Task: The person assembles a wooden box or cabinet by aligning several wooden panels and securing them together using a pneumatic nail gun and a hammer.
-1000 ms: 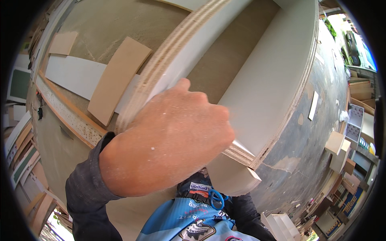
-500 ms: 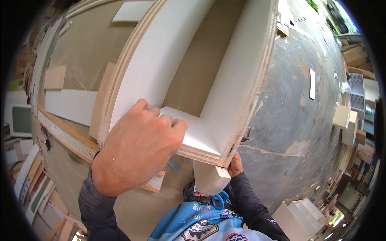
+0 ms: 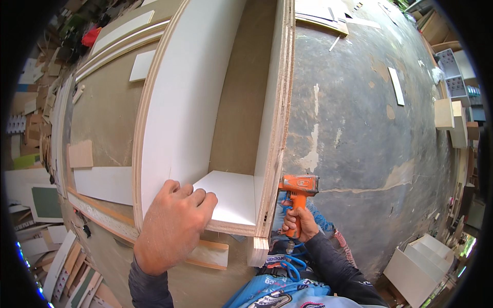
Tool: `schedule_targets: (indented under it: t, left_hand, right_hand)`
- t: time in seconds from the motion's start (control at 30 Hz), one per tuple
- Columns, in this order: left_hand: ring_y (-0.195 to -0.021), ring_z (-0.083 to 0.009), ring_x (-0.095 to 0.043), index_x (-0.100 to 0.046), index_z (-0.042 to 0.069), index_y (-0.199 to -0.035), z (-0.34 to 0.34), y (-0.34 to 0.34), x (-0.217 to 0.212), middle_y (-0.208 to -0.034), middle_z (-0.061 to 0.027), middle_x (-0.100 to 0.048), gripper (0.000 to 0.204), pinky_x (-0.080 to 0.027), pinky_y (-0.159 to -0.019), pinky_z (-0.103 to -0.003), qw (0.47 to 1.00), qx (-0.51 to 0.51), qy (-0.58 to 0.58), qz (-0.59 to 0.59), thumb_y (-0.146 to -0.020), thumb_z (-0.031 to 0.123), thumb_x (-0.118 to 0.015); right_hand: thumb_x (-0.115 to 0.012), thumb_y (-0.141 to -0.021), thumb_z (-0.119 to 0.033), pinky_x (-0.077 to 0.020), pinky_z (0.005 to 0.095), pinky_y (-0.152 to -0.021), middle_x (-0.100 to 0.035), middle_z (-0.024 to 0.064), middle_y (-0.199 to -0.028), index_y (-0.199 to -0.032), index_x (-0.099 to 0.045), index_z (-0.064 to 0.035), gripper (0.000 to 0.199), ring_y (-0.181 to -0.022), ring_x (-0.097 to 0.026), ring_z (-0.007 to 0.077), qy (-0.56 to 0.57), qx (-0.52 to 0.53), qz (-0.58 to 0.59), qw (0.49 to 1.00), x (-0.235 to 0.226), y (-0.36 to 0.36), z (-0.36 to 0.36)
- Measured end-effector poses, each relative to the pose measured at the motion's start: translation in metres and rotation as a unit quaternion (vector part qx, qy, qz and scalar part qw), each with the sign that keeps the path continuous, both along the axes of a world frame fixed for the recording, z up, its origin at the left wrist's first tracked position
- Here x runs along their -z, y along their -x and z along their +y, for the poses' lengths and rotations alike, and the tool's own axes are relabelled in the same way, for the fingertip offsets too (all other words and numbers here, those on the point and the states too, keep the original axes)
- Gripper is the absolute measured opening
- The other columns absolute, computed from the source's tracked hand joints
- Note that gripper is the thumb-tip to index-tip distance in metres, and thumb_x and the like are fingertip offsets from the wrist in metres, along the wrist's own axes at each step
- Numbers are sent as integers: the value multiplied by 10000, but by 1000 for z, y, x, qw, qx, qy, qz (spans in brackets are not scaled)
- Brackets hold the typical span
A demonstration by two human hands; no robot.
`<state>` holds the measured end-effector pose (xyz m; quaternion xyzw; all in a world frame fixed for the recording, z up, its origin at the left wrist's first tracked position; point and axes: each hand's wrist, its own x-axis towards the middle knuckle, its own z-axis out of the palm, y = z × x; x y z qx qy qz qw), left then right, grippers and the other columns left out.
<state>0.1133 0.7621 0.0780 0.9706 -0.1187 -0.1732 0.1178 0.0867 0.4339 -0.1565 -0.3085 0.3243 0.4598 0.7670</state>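
Note:
A long plywood box [image 3: 186, 77], white inside with bare layered edges, stands before me. My left hand [image 3: 177, 220] is closed over the edge of its near end panel [image 3: 231, 205], by the left corner. Its fingertips are hidden behind the knuckles. To the right of the box, my right hand [image 3: 300, 223] is wrapped round the grip of an orange air nail gun [image 3: 302, 184]. The gun's nose is at the outer face of the box's right side panel [image 3: 272, 133]. A wood block [image 3: 258, 251] sits under the near right corner.
A blue air hose [image 3: 294, 268] and a coiled pink hose [image 3: 343, 246] run near my right arm. White panel strips [image 3: 105, 185] lie on the left. On the concrete floor [image 3: 354, 143] at right are a white strip [image 3: 395, 86] and pale box parts [image 3: 421, 267].
The nail gun, mostly hidden before, now shows in my right hand, raised beside the box. The box appears farther left in view. My left hand stays at its near end panel.

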Motion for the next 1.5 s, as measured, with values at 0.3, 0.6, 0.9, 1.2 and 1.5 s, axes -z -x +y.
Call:
schedule_targets:
  t: [0.3, 0.6, 0.9, 1.2, 1.5]
  left_hand:
    - [-855, -294, -635, -609, 3, -921, -1, 0, -1, -939, -126, -701, 380, -447, -787, -405, 1000, -2, -2, 21, -554, -69, -678]
    - [-799, -279, -619, -586, 7, -865, 0, -2, -4, -768, -105, -603, 179, -450, -789, -401, 1000, 15, -3, 4, -698, -12, -648]
    - [-821, -302, -631, -616, -4, -920, 0, -1, -4, -924, -134, -706, 396, -429, -772, -397, 1000, -17, 5, 24, -536, -64, -693]
    - [-845, -291, -631, -602, 13, -916, 1, 2, 1, -894, -111, -689, 386, -438, -796, -400, 1000, -11, 6, 19, -545, -60, -683]
    - [-846, -294, -634, -611, 14, -928, 1, 2, -1, -909, -113, -696, 408, -442, -804, -403, 1000, -11, -2, 24, -533, -56, -686]
  right_hand:
    - [-538, -923, -43, -497, 376, -634, -467, 16, -685, -1261, -536, -22, 339, -532, -485, 131, -10, 23, 21, 999, -1, 2, 1]
    - [-549, -929, -55, -495, 374, -632, -469, 5, -683, -1237, -547, -33, 309, -536, -492, 127, -17, 20, 16, 1000, -1, 1, 1]
    - [-559, -930, -59, -493, 372, -629, -471, 3, -680, -1219, -541, -37, 290, -529, -494, 129, -14, 24, 14, 1000, -1, 1, 2]
    - [-518, -916, -66, -475, 359, -635, -441, 2, -689, -1275, -516, -28, 361, -517, -438, 118, -4, 10, 12, 1000, -3, 2, 2]
    - [-554, -913, -49, -492, 380, -631, -458, 10, -683, -1240, -531, -21, 329, -529, -485, 136, -11, 10, 3, 1000, -4, 2, 0]
